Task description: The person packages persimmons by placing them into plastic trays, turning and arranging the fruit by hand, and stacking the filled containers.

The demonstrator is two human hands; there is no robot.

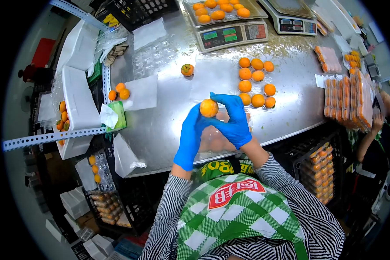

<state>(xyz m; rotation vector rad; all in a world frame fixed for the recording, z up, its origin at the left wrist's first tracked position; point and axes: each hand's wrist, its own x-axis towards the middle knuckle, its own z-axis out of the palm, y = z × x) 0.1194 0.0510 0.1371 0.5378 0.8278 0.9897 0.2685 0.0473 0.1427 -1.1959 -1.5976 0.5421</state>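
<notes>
An orange persimmon [209,108] is held up over the table between both my hands. My left hand [191,136], in a blue glove, closes on its left side. My right hand [235,121], gloved too, grips it from the right with thumb and fingers. Beneath the hands lies a clear plastic tray [210,145], partly covered, with fruit showing through. Another persimmon [187,69] with its green calyx up sits farther back on the metal table [169,117]. To the right, several persimmons [258,100] fill cups of a clear tray, with a gap among them.
Two scales [234,35] [297,25] stand at the back, the left bearing a fruit tray. Stacked packed trays [349,99] are at the right edge. A tissue box [117,116], three loose persimmons [124,93] and a foam box [80,99] are at left. Another person's hand [378,122] shows far right.
</notes>
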